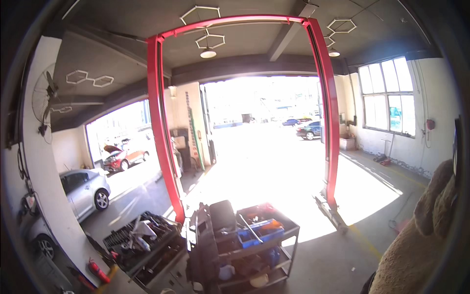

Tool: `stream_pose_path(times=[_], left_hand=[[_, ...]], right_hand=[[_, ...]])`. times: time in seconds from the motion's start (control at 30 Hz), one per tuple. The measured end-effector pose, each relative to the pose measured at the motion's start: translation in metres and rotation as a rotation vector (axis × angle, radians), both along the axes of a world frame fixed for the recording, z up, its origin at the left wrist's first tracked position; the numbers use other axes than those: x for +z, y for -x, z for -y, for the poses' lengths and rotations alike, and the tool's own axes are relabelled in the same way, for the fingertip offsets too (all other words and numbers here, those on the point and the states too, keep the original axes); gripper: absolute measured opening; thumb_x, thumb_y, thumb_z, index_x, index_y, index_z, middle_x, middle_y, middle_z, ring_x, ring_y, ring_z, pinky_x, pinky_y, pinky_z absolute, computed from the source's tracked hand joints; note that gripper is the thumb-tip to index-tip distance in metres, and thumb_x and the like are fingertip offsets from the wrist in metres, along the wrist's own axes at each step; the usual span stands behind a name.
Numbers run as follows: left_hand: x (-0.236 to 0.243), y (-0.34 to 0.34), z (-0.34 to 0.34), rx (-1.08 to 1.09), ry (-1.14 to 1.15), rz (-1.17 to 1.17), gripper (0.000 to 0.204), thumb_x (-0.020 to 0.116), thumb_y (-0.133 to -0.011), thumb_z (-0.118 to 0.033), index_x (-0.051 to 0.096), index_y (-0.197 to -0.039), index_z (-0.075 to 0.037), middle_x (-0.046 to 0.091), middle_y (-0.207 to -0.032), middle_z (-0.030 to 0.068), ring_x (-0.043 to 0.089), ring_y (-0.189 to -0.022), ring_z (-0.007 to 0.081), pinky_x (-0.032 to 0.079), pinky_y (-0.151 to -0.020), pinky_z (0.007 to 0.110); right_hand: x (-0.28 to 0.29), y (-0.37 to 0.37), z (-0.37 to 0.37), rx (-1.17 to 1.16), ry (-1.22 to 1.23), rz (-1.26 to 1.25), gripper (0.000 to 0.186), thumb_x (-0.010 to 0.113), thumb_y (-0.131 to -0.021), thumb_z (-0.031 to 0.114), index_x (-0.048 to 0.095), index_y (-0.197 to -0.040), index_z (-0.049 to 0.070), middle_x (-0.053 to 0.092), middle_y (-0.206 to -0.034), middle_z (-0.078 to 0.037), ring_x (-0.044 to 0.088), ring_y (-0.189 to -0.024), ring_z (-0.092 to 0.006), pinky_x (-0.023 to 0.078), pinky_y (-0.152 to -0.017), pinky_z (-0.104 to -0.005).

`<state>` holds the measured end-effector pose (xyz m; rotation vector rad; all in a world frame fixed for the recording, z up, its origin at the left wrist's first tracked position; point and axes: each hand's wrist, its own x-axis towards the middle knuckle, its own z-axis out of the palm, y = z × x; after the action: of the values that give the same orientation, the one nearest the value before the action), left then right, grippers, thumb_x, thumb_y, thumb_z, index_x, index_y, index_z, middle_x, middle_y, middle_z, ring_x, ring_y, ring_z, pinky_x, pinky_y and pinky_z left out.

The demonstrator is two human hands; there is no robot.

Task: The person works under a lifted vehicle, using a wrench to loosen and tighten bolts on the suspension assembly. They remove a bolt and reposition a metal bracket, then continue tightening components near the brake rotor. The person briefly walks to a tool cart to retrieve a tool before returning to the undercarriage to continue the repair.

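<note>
Neither my left hand nor my right hand can be made out. Below me stands a metal tool cart (293, 250) with a blue tray (247, 237), a long bar and assorted items on its shelves. Left of it is a second dark cart (161, 262), topped with an open tool case (122, 237) and loose tools. A large beige fuzzy object (411, 245), which I cannot identify for certain, fills the lower right edge close to me.
A red two-post lift (330, 161) frames a sunlit doorway beyond the carts. A silver car (83, 196) and a red car (117, 160) stand left. A white pillar (49, 157) carries a fan, with a fire extinguisher (98, 269) at its foot. Cars are parked outside.
</note>
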<state>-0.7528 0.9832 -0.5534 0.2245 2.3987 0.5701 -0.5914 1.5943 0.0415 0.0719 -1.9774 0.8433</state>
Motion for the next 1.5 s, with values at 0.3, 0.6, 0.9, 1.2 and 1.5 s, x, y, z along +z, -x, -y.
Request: stream_pose_path(times=[0.3,0.6,0.9,1.2,1.5], left_hand=[[0.004,0.201,-0.274,-0.088,-0.158,-0.157,0.019,0.058,-0.100,-0.012,0.077,-0.103,-0.015,0.074,-0.104,0.0088,0.070,-0.107,0.0271,0.057,-0.098,0.042],[-0.046,0.102,-0.309,-0.238,-0.155,-0.304,0.019,0.065,-0.089,-0.012,0.077,-0.101,-0.019,0.075,-0.106,0.0089,0.069,-0.114,0.0268,0.055,-0.101,0.040],[-0.061,0.119,-0.373,-0.290,-0.134,0.060,0.030,0.059,-0.102,-0.024,0.070,-0.125,-0.008,0.073,-0.124,0.0150,0.066,-0.122,0.0315,0.051,-0.107,0.041],[-0.070,0.207,-0.414,-0.205,-0.177,0.258,0.037,0.058,-0.107,-0.027,0.066,-0.136,-0.004,0.072,-0.132,0.0165,0.066,-0.124,0.0327,0.051,-0.109,0.041],[-0.018,0.282,-0.492,-0.073,0.017,0.234,0.027,0.059,-0.101,-0.018,0.070,-0.122,-0.008,0.073,-0.122,0.0146,0.069,-0.116,0.0313,0.054,-0.102,0.041]], right_hand=[[-0.020,0.224,-0.153,0.222,-0.087,0.002,0.060,0.078,-0.092,0.020,0.056,-0.147,0.010,0.064,-0.131,-0.017,0.067,-0.088,-0.0303,0.056,-0.075,-0.0379],[-0.003,0.367,-0.283,0.278,-0.181,-0.034,0.059,0.075,-0.095,0.020,0.054,-0.151,0.014,0.064,-0.136,-0.017,0.068,-0.091,-0.0333,0.056,-0.076,-0.0399],[0.042,0.367,-0.360,0.026,-0.360,-0.236,0.059,0.072,-0.099,0.019,0.052,-0.155,0.017,0.063,-0.141,-0.018,0.069,-0.095,-0.0364,0.057,-0.077,-0.0419],[0.031,0.390,-0.421,-0.282,-0.454,-0.241,0.059,0.069,-0.102,0.019,0.051,-0.159,0.021,0.063,-0.146,-0.018,0.070,-0.098,-0.0394,0.058,-0.078,-0.0439],[-0.206,0.439,-0.594,-0.367,-0.006,0.433,0.042,0.067,-0.102,0.019,0.065,-0.143,0.011,0.070,-0.130,-0.015,0.073,-0.103,-0.0290,0.060,-0.084,-0.0390]])
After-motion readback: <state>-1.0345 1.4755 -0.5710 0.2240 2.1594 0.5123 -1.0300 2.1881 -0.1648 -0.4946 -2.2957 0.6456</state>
